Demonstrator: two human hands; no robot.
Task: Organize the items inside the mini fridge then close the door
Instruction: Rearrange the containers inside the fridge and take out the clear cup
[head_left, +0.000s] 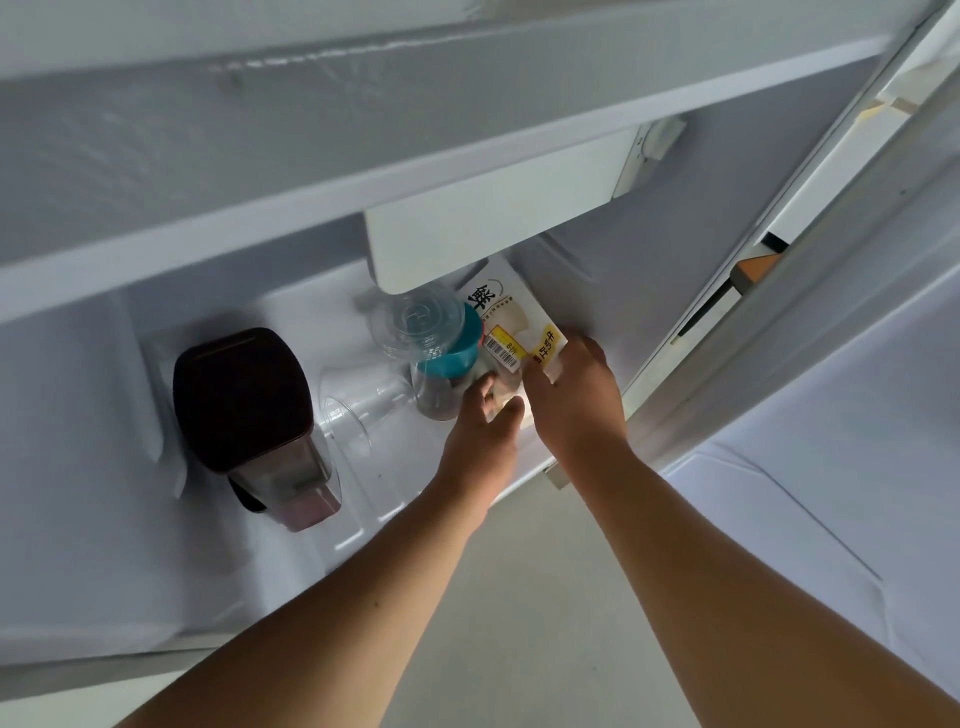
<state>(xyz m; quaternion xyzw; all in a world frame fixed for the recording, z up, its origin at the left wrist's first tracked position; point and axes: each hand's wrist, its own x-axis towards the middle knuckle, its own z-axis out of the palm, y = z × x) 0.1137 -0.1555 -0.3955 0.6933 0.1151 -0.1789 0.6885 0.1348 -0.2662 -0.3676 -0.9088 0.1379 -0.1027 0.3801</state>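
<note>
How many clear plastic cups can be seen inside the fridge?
2. One clear cup lies on its side on the fridge floor, right of the dark pitcher. Another clear cup sits upturned on the teal-lidded jar. More may be hidden.

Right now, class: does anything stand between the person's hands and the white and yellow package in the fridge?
Nothing visible does. Both the left hand and the right hand already touch the package, which lies against the fridge's right wall, with the teal-lidded jar beside it on the left.
</note>
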